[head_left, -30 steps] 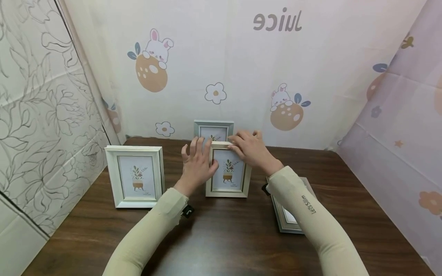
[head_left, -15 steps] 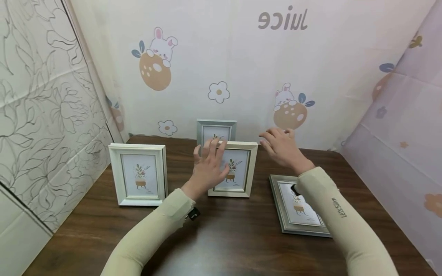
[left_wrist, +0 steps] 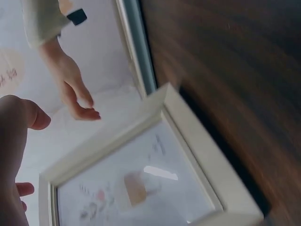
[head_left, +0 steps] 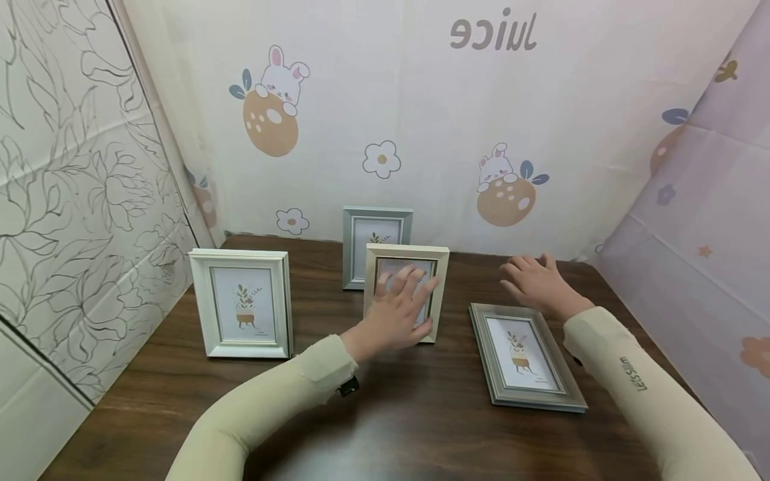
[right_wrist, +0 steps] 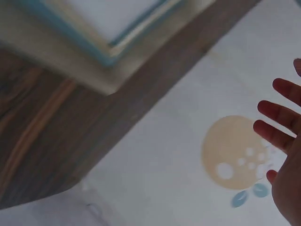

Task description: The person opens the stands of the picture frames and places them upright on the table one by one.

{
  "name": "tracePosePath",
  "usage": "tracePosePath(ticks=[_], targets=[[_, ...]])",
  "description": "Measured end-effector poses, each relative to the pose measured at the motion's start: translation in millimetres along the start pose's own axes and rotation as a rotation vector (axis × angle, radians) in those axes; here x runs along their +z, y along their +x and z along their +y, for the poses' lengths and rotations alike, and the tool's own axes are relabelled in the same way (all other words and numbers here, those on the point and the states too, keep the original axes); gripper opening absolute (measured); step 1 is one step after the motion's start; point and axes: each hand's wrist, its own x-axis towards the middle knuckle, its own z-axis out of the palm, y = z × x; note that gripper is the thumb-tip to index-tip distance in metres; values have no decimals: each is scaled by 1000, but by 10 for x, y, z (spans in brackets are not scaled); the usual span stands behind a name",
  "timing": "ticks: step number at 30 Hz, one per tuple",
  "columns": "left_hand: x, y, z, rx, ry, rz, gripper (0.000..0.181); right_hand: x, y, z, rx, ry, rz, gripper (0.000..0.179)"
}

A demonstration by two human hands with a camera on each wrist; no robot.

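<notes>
My left hand (head_left: 397,310) is in front of the cream picture frame (head_left: 407,251), fingers spread and holding nothing. That frame stands upright at the middle of the table and hides the lower right of a blue-grey picture frame (head_left: 355,250) behind it. In the left wrist view the cream frame (left_wrist: 188,136) fills the lower middle, beside my thumb. My right hand (head_left: 535,284) hovers with loose fingers near the far edge of a silver-grey picture frame (head_left: 523,354), which lies face up. The right wrist view shows the hand (right_wrist: 282,127) with nothing in it.
A white picture frame (head_left: 240,304) stands upright at the left of the brown wooden table (head_left: 397,427). Printed curtains (head_left: 385,100) hang close behind the table and along its sides.
My right hand has left the cream frame's top and moved right, over toward the lying silver-grey frame. My left hand has shifted right and down from the top edge across the cream frame's front.
</notes>
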Motion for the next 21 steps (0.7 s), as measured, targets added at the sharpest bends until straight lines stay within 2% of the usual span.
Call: tracePosePath(ticks=[3,9,12,16,21], targets=[[-9,18,85,50,-10,-30,72,116,-62,104,9,-2,-49,38],[-16,21,256,132,-23,-177,74,343,-138,272,47,12,-164,49],[5,10,348,187,-27,-224,75,418,-169,326,47,-1,-203,55],[40,-33,445,245,-12,-259,75,498,-199,338,43,13,-231,59],[64,-79,523,270,-10,-328,74,605,-203,354,33,25,-239,57]])
